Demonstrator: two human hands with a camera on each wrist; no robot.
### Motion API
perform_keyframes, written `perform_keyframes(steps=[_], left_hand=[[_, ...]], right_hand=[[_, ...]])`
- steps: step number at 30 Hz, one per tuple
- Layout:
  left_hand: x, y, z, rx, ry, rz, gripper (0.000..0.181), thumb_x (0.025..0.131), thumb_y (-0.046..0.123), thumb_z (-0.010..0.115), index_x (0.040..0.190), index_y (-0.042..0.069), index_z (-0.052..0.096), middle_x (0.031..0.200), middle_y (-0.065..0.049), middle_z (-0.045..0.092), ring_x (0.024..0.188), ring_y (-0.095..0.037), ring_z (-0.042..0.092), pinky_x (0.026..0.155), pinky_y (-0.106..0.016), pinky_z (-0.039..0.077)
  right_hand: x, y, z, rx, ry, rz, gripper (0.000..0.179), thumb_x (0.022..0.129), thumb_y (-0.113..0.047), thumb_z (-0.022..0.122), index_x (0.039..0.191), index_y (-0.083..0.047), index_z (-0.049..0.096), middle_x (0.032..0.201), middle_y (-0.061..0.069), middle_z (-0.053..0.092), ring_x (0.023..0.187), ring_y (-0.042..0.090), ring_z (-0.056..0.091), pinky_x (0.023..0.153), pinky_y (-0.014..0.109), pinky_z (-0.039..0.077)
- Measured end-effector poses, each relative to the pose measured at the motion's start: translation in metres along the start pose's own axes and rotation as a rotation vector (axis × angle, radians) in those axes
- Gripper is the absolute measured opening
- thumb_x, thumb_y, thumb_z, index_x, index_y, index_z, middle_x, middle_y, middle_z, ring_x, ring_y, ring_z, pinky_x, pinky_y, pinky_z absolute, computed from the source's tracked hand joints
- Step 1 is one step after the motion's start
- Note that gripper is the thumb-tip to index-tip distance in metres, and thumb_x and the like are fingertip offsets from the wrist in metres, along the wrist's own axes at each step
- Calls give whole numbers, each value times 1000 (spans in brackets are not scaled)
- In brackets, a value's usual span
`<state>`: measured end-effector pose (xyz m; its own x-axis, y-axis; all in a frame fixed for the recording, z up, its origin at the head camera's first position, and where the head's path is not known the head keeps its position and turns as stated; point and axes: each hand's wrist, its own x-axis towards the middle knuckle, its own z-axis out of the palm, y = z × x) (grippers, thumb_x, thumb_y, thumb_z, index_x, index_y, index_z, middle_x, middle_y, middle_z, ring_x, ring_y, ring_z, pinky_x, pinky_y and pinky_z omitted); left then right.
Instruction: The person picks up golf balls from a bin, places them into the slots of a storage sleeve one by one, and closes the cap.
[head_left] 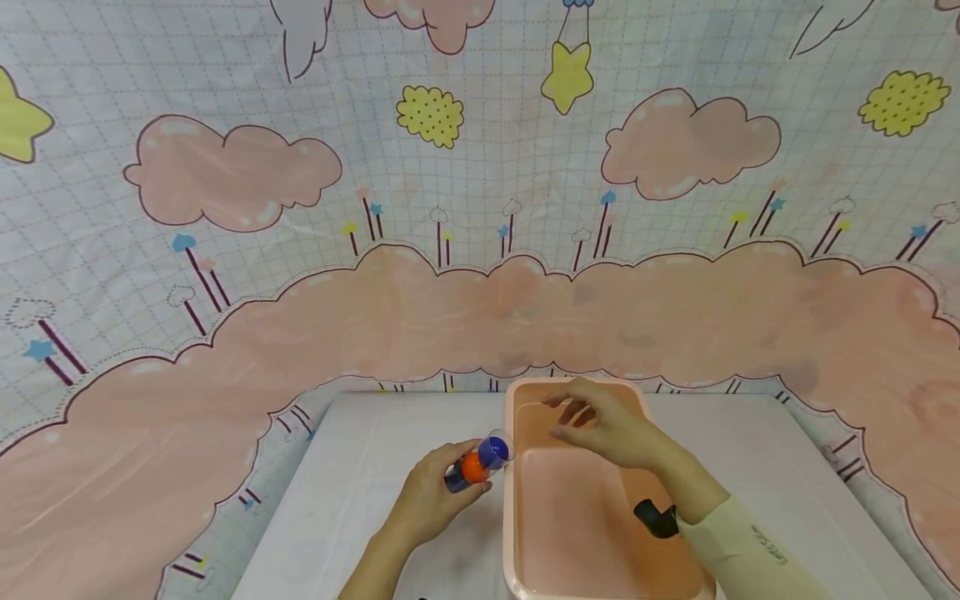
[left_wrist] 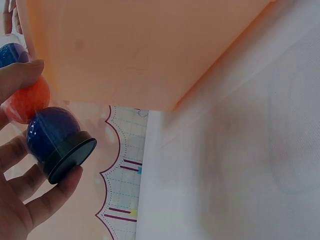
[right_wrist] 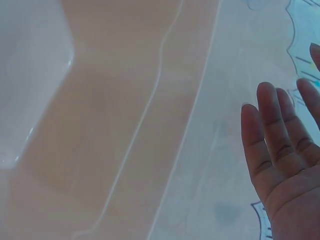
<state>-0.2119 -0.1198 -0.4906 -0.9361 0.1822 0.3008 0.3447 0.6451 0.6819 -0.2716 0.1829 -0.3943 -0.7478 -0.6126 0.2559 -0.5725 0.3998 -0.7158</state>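
Note:
My left hand (head_left: 426, 504) grips a clear tube (head_left: 477, 463) just outside the bin's left wall. Inside the tube, an orange ball (left_wrist: 31, 102) sits between a blue ball (left_wrist: 12, 54) and a darker blue ball (left_wrist: 52, 131). A black cap (left_wrist: 73, 159) closes the lower end, with fingertips against it. The tube leans, its clear upper end toward the bin's rim. Over the far part of a peach plastic bin (head_left: 511, 525) hovers my right hand (head_left: 611, 429), fingers loosely spread and holding nothing.
The bin stands on a white table (head_left: 360, 467), its long side running toward me. A black strap-like piece (head_left: 656, 518) is at the right wrist. Behind the table hangs a patterned cloth (head_left: 480, 317) with clouds and stars.

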Motion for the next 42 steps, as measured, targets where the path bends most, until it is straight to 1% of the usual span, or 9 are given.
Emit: perform_keyframes(steps=[3,7,13,20,25,33,35,42], left_hand=[[-1,0,0,0,-2,1,52,86,37,86,134,28,67,122,7,73,112,-14,68,101,-45,57],[-2,0,0,-1,-2,5,53,86,42,85,134,29,67,122,8,73,112,-13,68,102,-44,57],[-3,2,0,3,8,13,52,86,42,85,133,30,67,122,9,73,113,-13,68,102,-44,57],[-4,3,0,4,4,16,52,86,39,85,133,30,67,123,9,73,113,-12,68,102,-44,57],[-4,2,0,10,1,14,52,86,41,85,134,30,66,121,10,73,111,-11,67,101,-44,57],[-4,2,0,6,-5,10,53,86,41,85,134,30,66,123,9,73,113,-12,67,103,-45,56],[-4,2,0,4,-7,9,53,86,41,85,134,30,66,122,9,73,113,-12,67,102,-45,56],[-3,3,-1,-2,-6,8,53,86,42,84,134,30,66,122,9,73,112,-12,67,102,-44,57]], right_hand=[[-4,0,-6,-26,29,-15,37,96,-28,76,131,-20,65,127,2,66,104,18,67,92,41,58],[-10,0,-15,-43,57,-30,36,97,-27,75,131,-21,66,127,2,67,103,19,68,91,41,59],[-19,1,-27,-70,60,-13,36,97,-26,74,132,-21,65,127,3,68,104,19,68,90,39,59],[-30,7,-38,-102,80,2,36,97,-25,75,131,-19,66,125,3,67,103,21,67,89,36,58],[-38,11,-43,-132,94,16,37,97,-25,75,132,-19,65,125,3,67,104,21,67,88,33,57],[-48,20,-50,-183,118,33,37,97,-25,75,132,-22,65,124,2,68,103,20,67,86,31,57],[-51,22,-52,-183,122,35,37,97,-23,75,132,-21,65,124,2,68,103,21,67,85,32,57],[-62,28,-53,-160,122,82,33,98,-24,73,130,-17,66,123,1,68,103,20,66,85,30,57]])
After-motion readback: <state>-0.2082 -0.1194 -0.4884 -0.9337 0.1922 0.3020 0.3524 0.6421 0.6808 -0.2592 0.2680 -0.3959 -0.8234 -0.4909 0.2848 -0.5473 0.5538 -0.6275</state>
